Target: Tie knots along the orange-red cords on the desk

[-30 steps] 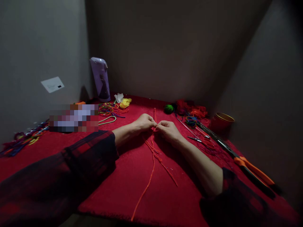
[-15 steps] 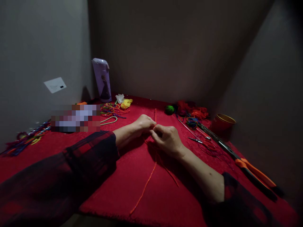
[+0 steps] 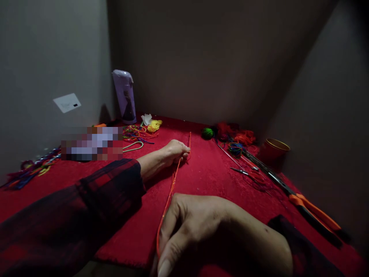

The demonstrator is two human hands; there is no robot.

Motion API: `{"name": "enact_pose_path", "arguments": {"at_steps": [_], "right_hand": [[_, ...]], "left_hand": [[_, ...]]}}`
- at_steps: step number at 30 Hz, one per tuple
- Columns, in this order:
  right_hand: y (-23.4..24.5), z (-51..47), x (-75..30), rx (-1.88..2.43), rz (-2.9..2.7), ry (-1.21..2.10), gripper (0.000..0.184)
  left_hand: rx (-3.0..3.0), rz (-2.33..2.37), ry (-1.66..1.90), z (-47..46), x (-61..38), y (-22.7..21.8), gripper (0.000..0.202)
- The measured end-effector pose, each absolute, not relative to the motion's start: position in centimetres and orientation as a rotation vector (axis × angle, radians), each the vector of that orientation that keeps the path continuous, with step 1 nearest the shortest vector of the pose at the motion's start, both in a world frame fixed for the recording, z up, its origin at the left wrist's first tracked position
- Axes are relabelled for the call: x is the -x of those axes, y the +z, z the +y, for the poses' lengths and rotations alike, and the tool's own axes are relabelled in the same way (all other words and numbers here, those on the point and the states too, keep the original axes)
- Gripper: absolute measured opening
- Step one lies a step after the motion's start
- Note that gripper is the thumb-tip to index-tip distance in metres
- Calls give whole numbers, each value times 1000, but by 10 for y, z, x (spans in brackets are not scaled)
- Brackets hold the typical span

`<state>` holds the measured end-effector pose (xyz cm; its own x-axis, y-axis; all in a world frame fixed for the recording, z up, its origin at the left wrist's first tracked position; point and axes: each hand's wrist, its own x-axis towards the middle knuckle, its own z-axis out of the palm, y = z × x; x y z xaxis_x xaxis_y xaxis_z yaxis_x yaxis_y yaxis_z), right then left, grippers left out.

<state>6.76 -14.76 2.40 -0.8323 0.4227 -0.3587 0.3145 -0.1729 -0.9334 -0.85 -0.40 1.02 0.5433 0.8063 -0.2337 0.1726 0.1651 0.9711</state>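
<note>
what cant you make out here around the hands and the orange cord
- Head view: the right hand has its fingertips cut off by the bottom edge, so its grip on the orange cord is unclear.
- The left hand curls over the cord; the pinch point is hidden.
- A pixelated patch blurs whatever lies there.
- The inside of the red cup is too dark to see.
- The small tools on the red cloth are too small to identify.

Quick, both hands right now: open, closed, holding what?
Left hand: closed, pinching the orange cord.
Right hand: closed, fingers gripping the same cord nearer the table's front edge.
</note>
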Motion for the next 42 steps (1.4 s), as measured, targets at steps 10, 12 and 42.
{"name": "enact_pose_path", "arguments": {"at_steps": [10, 12, 42], "right_hand": [[-1, -78, -113, 1208, -1076, 711, 54], [-5, -72, -121, 1255, -1056, 827, 52], [83, -128, -191, 1141, -1465, 936, 35]], "left_hand": [[-1387, 934, 577, -6, 8, 10, 27], [-1386, 921, 588, -7, 8, 11, 27], [-1465, 1001, 618, -1, 9, 3, 26]]}}
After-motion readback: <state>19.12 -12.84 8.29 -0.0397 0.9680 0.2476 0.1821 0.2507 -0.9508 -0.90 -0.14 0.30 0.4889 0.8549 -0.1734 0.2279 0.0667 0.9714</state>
